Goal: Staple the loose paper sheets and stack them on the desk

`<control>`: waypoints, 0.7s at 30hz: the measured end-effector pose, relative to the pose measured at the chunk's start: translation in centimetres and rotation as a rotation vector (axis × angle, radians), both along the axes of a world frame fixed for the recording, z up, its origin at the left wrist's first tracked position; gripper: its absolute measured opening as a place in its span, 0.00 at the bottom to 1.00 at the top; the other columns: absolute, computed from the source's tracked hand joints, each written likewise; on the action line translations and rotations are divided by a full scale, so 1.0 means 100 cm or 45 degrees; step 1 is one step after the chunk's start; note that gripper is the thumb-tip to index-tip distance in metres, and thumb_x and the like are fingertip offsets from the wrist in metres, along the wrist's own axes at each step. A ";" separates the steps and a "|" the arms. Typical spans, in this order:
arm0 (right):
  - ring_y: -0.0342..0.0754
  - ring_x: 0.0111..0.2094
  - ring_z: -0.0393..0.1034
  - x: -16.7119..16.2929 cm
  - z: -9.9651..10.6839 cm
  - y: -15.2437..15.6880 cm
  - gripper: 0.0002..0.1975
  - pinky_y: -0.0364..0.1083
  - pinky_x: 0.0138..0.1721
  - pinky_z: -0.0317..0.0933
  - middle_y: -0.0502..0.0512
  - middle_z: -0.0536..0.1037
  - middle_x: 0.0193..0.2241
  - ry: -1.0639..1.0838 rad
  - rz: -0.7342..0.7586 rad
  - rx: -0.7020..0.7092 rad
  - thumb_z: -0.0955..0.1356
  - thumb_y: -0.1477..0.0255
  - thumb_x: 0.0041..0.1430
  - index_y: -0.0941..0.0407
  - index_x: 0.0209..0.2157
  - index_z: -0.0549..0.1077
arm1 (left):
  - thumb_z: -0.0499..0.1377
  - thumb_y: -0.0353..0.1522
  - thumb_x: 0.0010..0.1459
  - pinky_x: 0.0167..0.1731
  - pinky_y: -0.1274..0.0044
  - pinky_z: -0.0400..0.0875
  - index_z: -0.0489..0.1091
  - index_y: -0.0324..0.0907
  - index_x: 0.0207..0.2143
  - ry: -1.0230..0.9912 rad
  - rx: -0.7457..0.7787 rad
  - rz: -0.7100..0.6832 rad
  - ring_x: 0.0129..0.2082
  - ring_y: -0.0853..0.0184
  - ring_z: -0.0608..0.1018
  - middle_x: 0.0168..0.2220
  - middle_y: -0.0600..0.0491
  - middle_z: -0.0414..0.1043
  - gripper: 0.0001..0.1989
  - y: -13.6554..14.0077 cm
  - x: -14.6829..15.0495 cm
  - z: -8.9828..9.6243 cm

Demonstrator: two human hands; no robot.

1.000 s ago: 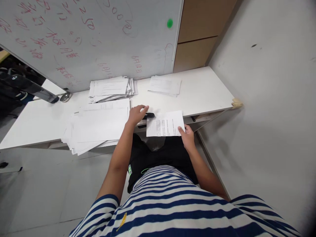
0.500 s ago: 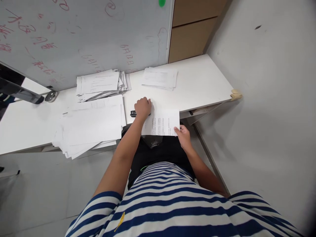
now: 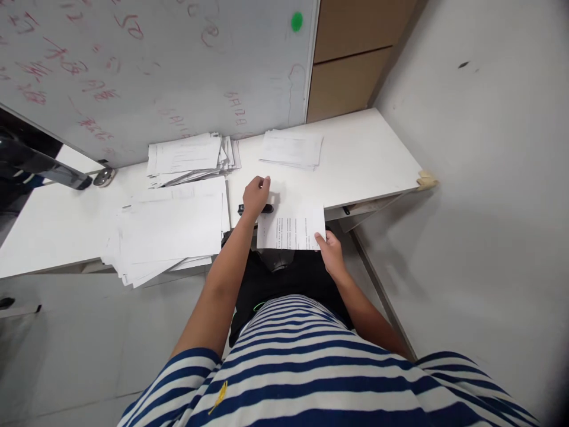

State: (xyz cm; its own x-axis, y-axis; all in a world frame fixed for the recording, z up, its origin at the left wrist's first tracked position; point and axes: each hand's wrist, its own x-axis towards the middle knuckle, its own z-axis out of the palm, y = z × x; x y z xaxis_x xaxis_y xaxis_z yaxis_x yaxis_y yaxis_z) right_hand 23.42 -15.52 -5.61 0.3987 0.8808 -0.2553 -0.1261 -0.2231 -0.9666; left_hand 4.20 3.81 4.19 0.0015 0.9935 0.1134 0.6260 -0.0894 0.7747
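Note:
My left hand (image 3: pixel 256 194), curled into a loose fist, is over a black stapler (image 3: pixel 267 209) lying near the desk's front edge. Nothing shows between its fingers, and my wrist hides the stapler's middle. A printed sheet of paper (image 3: pixel 291 230) has its left edge at the stapler and sticks out past the desk edge. My right hand (image 3: pixel 330 249) pinches this paper at its lower right corner, thumb on top. Whether it is one sheet or more, I cannot tell.
A large spread pile of paper (image 3: pixel 178 228) overhangs the white desk (image 3: pixel 368 151) on the left. Behind it lies another paper stack (image 3: pixel 184 155), with a smaller stack (image 3: pixel 291 148) farther right. A computer mouse (image 3: pixel 104 177) is at far left. The whiteboard (image 3: pixel 146 59) stands behind.
My left hand has risen slightly off the stapler, so more of its right end shows. My right hand still holds the paper. The view has shifted slightly.

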 end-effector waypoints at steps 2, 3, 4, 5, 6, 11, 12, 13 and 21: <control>0.49 0.32 0.72 0.000 0.001 0.002 0.21 0.45 0.29 0.65 0.53 0.81 0.35 0.008 -0.007 0.005 0.71 0.52 0.54 0.55 0.38 0.75 | 0.46 0.46 0.69 0.41 0.72 0.69 0.66 0.45 0.33 -0.259 0.107 0.044 0.37 0.64 0.76 0.37 0.50 0.75 0.19 -0.005 -0.011 0.005; 0.49 0.32 0.72 0.000 0.002 0.003 0.21 0.45 0.29 0.65 0.53 0.81 0.34 0.020 -0.012 0.011 0.71 0.52 0.54 0.54 0.38 0.75 | 0.43 0.47 0.70 0.41 0.72 0.69 0.66 0.45 0.34 -0.323 0.166 0.076 0.38 0.65 0.76 0.39 0.49 0.75 0.21 -0.009 -0.017 0.006; 0.49 0.31 0.72 0.000 0.002 0.004 0.20 0.45 0.28 0.65 0.52 0.81 0.33 0.031 -0.017 0.015 0.71 0.52 0.53 0.54 0.38 0.75 | 0.42 0.47 0.70 0.42 0.73 0.69 0.67 0.45 0.35 -0.325 0.216 0.102 0.39 0.65 0.76 0.39 0.49 0.75 0.22 -0.014 -0.025 0.004; 0.49 0.30 0.71 0.000 0.002 0.005 0.20 0.45 0.28 0.64 0.52 0.80 0.32 0.037 -0.024 0.018 0.71 0.52 0.53 0.54 0.37 0.75 | 0.41 0.48 0.70 0.43 0.72 0.69 0.67 0.46 0.35 -0.264 0.245 0.108 0.40 0.64 0.75 0.39 0.49 0.75 0.22 -0.018 -0.032 0.001; 0.48 0.30 0.71 0.000 0.003 0.007 0.19 0.45 0.27 0.64 0.51 0.80 0.31 0.038 -0.034 0.019 0.71 0.52 0.53 0.54 0.36 0.75 | 0.42 0.48 0.70 0.43 0.71 0.68 0.67 0.46 0.33 -0.154 0.251 0.090 0.41 0.63 0.75 0.37 0.49 0.74 0.22 -0.023 -0.039 -0.003; 0.50 0.32 0.72 0.013 0.018 0.010 0.19 0.48 0.34 0.67 0.52 0.80 0.31 -0.016 -0.063 0.055 0.71 0.53 0.53 0.54 0.35 0.76 | 0.46 0.45 0.69 0.40 0.67 0.64 0.60 0.47 0.24 0.337 0.167 -0.008 0.36 0.59 0.72 0.27 0.49 0.66 0.21 -0.035 -0.058 -0.029; 0.50 0.34 0.73 0.019 0.024 0.009 0.19 0.49 0.37 0.67 0.53 0.81 0.33 -0.049 -0.061 0.070 0.71 0.53 0.53 0.54 0.36 0.76 | 0.45 0.45 0.69 0.39 0.68 0.63 0.58 0.47 0.24 0.359 0.180 0.015 0.36 0.59 0.72 0.27 0.49 0.65 0.21 -0.034 -0.058 -0.033; 0.51 0.36 0.74 0.025 0.031 0.007 0.18 0.50 0.40 0.67 0.54 0.81 0.35 -0.093 -0.060 0.082 0.71 0.54 0.54 0.54 0.37 0.77 | 0.44 0.44 0.70 0.39 0.68 0.61 0.57 0.47 0.24 0.370 0.201 0.036 0.36 0.59 0.71 0.27 0.50 0.63 0.21 -0.034 -0.057 -0.035; 0.52 0.40 0.74 0.058 0.058 -0.011 0.15 0.51 0.44 0.65 0.57 0.81 0.38 -0.408 -0.142 0.118 0.69 0.59 0.60 0.57 0.40 0.76 | 0.41 0.43 0.71 0.37 0.69 0.54 0.49 0.48 0.26 0.375 0.290 0.046 0.34 0.60 0.64 0.27 0.51 0.58 0.19 -0.030 -0.052 -0.045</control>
